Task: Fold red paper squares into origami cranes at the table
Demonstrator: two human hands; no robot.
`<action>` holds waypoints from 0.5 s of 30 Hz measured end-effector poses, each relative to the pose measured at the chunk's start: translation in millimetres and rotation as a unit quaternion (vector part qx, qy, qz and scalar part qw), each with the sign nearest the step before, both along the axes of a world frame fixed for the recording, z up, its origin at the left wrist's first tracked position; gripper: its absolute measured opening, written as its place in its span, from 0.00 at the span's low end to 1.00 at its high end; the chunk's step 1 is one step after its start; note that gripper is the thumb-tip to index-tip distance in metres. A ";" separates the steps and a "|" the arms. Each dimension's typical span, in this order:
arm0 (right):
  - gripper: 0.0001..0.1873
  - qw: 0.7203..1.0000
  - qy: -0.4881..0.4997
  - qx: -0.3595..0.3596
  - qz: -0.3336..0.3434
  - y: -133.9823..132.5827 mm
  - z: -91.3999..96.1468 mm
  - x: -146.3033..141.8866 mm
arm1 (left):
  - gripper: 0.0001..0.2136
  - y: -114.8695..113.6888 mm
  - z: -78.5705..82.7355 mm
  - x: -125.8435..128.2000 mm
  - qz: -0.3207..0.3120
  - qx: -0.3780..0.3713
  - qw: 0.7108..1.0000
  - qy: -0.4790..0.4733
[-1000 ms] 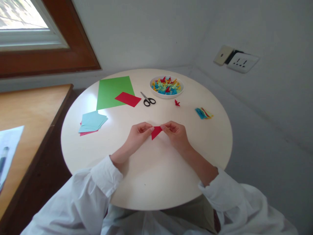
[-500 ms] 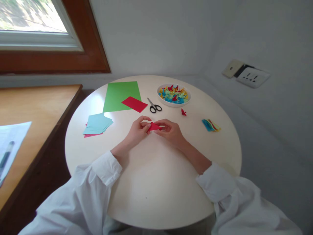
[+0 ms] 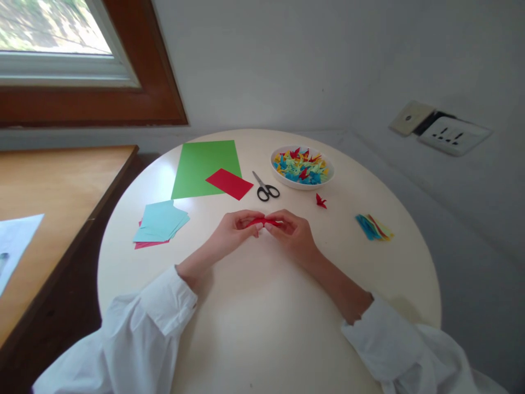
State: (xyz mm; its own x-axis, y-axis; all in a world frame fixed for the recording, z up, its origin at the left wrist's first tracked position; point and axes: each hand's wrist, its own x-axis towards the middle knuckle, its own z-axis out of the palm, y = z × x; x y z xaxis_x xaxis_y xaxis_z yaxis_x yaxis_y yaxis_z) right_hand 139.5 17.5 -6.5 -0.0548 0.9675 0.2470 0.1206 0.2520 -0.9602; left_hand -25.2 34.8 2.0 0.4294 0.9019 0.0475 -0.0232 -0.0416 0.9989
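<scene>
Both hands meet over the middle of the round white table (image 3: 246, 306). Between them is a small folded red paper (image 3: 270, 222), mostly covered by fingers. My left hand (image 3: 237, 229) pinches its left side, thumb in front and fingers behind. On the right side my right hand (image 3: 293, 231) grips the same paper, its thumb close to the left thumb. Just beyond the hands lie black-handled scissors (image 3: 267, 191), blades toward the far left. A small red paper crane (image 3: 320, 201) rests to the right of them.
A white oval dish (image 3: 303, 185) holds many coloured paper cranes. A green sheet (image 3: 200, 164) lies beneath part of a red rectangle (image 3: 228, 183). Pale blue squares (image 3: 158, 220) stack at left; coloured strips (image 3: 373, 227) lie at right. A wooden desk (image 3: 61, 180) stands beside the table.
The red paper, a visible triangle before, now shows as a narrow band between the fingers. Both thumbs have come together in front of it. The view has shifted slightly closer.
</scene>
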 end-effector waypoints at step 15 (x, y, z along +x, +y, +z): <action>0.09 0.999 -0.004 -0.040 -0.022 2.3 -0.6 -1.8 | 0.10 -10.4 1.3 8.9 0.087 0.064 0.992 0.067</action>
State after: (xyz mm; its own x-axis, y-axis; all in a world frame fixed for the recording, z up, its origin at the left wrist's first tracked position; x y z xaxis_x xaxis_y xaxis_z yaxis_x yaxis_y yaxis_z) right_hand 137.7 19.9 -7.0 -0.0137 0.9857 0.1679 0.1372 0.1681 -0.9762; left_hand -16.3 24.5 3.2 0.2784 0.9530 0.1199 0.1276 -0.1604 0.9788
